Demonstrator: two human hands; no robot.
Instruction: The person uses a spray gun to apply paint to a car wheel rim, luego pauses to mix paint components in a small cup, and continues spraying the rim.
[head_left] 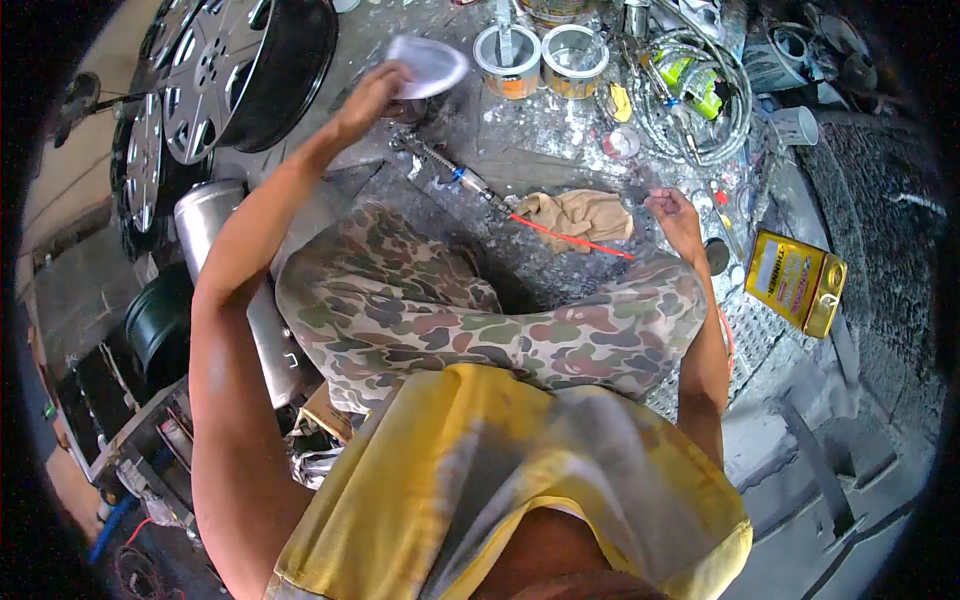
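Observation:
My left hand point(380, 92) is closed on the edge of a round, pale, translucent lid point(436, 68), which is blurred by motion. It is raised at the far left, beside the wheels. My right hand point(676, 214) hovers by my right knee with its fingers loosely bent and apart; I see nothing in it. Between my hands a beige cloth point(585, 217) lies crumpled on the floor. A metal air tool with a blue ring point(462, 176) and a red hose point(570, 237) reaches across to the cloth. Two clear plastic tubs point(575, 62) stand beyond, one with a flat scraper point(505, 45) in it.
Alloy wheels point(215, 75) stand at the far left, above a silver metal tank point(212, 212). A coiled clear hose point(735, 120) sits at the far right, near a tipped white cup point(797, 127). A yellow rectangular tin point(795, 284) is at the right. The floor is paint-splattered.

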